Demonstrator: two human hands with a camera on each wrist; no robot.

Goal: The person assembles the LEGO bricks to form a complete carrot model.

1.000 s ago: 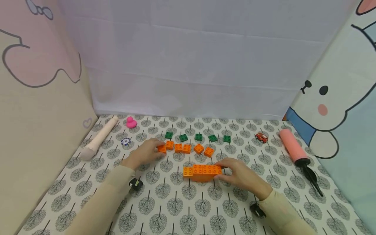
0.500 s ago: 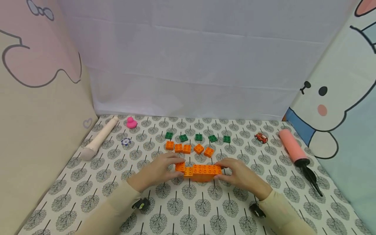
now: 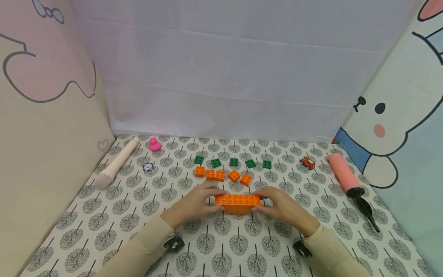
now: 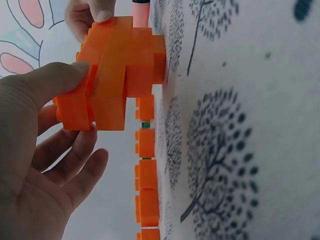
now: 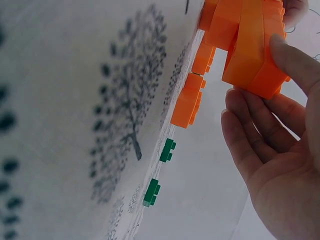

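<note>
A stepped stack of orange toy bricks (image 3: 239, 209) stands on the cloth in the middle, narrow at the bottom and wider towards the top. My left hand (image 3: 195, 204) pinches one orange brick (image 4: 75, 106) between thumb and fingers, at the left end of the stack's top row. In the left wrist view that brick lies against the long layer beneath it, with a thin dark line between them. Thumb and fingers of my right hand (image 3: 282, 207) grip the right end of the top row, as the right wrist view shows the stack (image 5: 250, 45) from its other end.
Behind the stack lie several loose orange bricks (image 3: 220, 176) and, farther back, several green bricks (image 3: 233, 162). A white bat-like stick (image 3: 117, 163), a pink duck (image 3: 154, 144) and a blue-white chip (image 3: 148, 167) lie left. A red toy car (image 3: 307, 163) and pink hand pump (image 3: 344, 173) lie right.
My left hand has carried an orange brick from the back left to the stack's left end, over the lighter orange part seen there before. My right hand stays at the right end.
</note>
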